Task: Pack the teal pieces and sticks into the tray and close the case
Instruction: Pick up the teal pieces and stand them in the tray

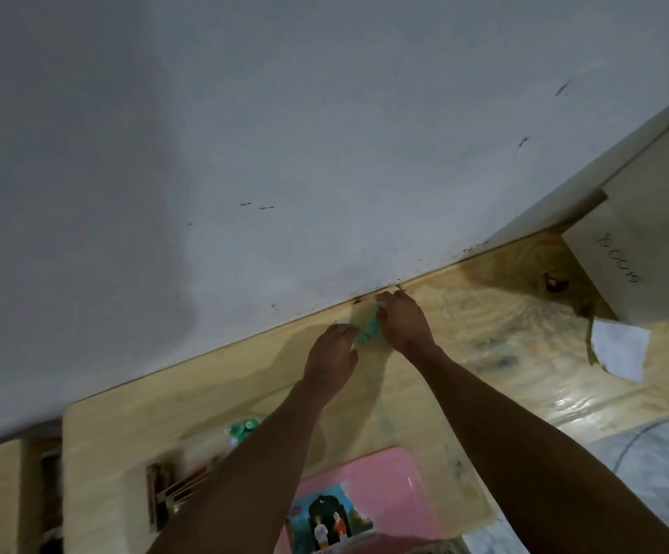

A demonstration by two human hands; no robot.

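Both my hands reach to the far edge of the wooden table (464,313), close to the wall. Between them lies a cluster of teal pieces (369,331). My left hand (333,355) has its fingers curled at the left side of the cluster, and my right hand (405,323) curls over its right side; the picture is blurred, so the exact grip is unclear. Nearer to me, a clear tray (189,473) holds several teal pieces (243,429) and dark sticks (173,489). The pink case lid (389,485) with a picture sticker lies beside the tray, under my arms.
A grey-white wall (245,153) runs right behind the table's far edge. A white box with writing (636,249) and a torn white paper (620,347) sit at the right. Grey floor (644,453) shows past the table's right edge.
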